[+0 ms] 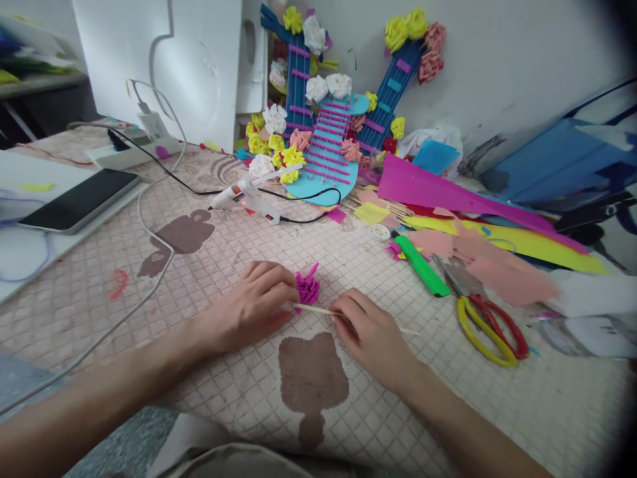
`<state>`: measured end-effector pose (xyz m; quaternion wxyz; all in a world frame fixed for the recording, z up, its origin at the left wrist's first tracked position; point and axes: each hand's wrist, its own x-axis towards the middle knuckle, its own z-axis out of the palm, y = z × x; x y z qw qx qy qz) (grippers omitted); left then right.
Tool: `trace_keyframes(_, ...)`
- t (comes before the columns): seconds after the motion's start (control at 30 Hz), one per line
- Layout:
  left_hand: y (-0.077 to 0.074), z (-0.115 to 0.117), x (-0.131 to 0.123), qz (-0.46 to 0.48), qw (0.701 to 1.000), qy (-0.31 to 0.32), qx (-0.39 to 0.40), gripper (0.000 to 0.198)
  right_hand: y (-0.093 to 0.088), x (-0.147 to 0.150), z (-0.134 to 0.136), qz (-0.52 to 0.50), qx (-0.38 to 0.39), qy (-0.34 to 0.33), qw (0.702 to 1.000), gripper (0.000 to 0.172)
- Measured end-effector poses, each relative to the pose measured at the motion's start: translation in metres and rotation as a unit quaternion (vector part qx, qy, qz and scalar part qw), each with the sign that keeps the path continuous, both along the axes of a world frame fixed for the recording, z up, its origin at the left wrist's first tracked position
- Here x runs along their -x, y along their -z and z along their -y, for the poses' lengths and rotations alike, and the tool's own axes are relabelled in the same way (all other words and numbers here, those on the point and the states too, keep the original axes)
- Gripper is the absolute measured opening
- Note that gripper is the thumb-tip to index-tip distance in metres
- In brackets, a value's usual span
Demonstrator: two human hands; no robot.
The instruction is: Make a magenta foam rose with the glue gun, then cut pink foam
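A thin pale wooden stick (pixel 314 309) runs between my two hands, low over the tablecloth. My left hand (pixel 259 299) has its fingers closed at the left end of the stick; the fingertips are partly hidden. Just beyond those fingertips is a magenta paper flower (pixel 308 287) with narrow, fringe-like petals, and the fingers seem to touch its left side. My right hand (pixel 371 332) pinches the stick farther right between thumb and fingers. The stick's thin far end shows beyond that hand.
A glue gun (pixel 249 199) with a black cord lies ahead. Scissors (pixel 488 325), a green cutter (pixel 422 265) and coloured paper (pixel 478 206) are to the right. A decorated paper model (pixel 328 149) stands behind. A phone (pixel 82 199) and white cable (pixel 142 318) are left.
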<state>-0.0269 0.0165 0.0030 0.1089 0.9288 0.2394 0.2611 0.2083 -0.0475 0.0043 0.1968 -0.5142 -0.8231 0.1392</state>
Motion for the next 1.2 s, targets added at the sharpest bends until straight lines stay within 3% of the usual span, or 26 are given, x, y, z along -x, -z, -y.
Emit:
trace_keyframes(0.27,-0.001,0.003,-0.004,-0.013,0.999,0.004,-0.049,0.009,0.001,0.007,-0.001,0.012,-0.005,0.012,1.000,0.010)
trace_keyframes(0.57,0.003,0.002,-0.002,-0.040,0.997,0.001,-0.063,0.009,0.002,0.013,-0.003,0.016,-0.008,0.017,1.000,0.011)
trace_keyframes(0.8,0.003,0.003,-0.004,-0.057,0.989,0.022,-0.133,0.015,0.001,0.012,-0.002,0.006,0.003,0.019,1.000,0.011)
trace_keyframes(1.2,0.003,0.006,-0.009,-0.030,0.996,-0.019,-0.084,0.010,0.002,0.015,-0.002,0.006,-0.026,0.020,0.999,0.008)
